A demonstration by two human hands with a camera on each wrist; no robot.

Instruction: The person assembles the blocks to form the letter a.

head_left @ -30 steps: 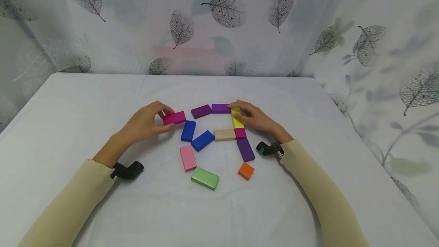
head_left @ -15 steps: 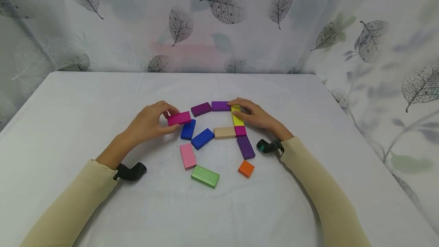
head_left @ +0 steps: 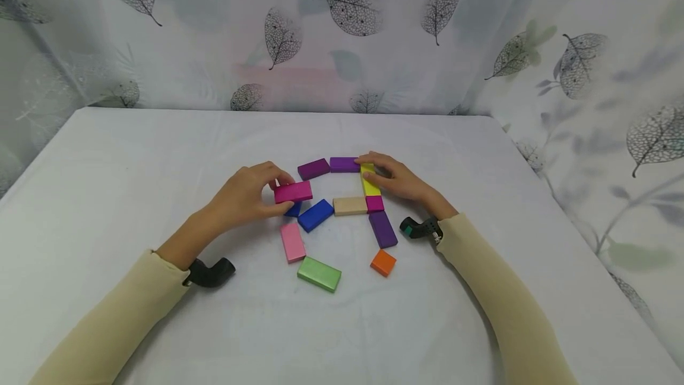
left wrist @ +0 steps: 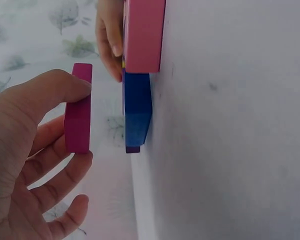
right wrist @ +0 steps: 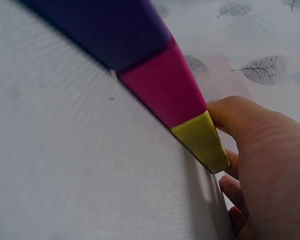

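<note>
While I look from the left side to the right, I find first the left hand (head_left: 243,196), which pinches the magenta block (head_left: 293,192) between thumb and fingers. This block is in the air, above the mostly hidden blue block (head_left: 293,210) and apart from it. Its long axis goes nearly from left to right, with the right end a little farther from the person. The dark purple block (head_left: 313,169) lies just beyond it and to the right, slanting slightly more; in my judgement, this angle between the two is the relation that matters, and the left hand is the nearer one. Farther right, the right hand (head_left: 394,179) touches the yellow block (head_left: 370,185); whether its bent fingers really grip it, I cannot tell.
</note>
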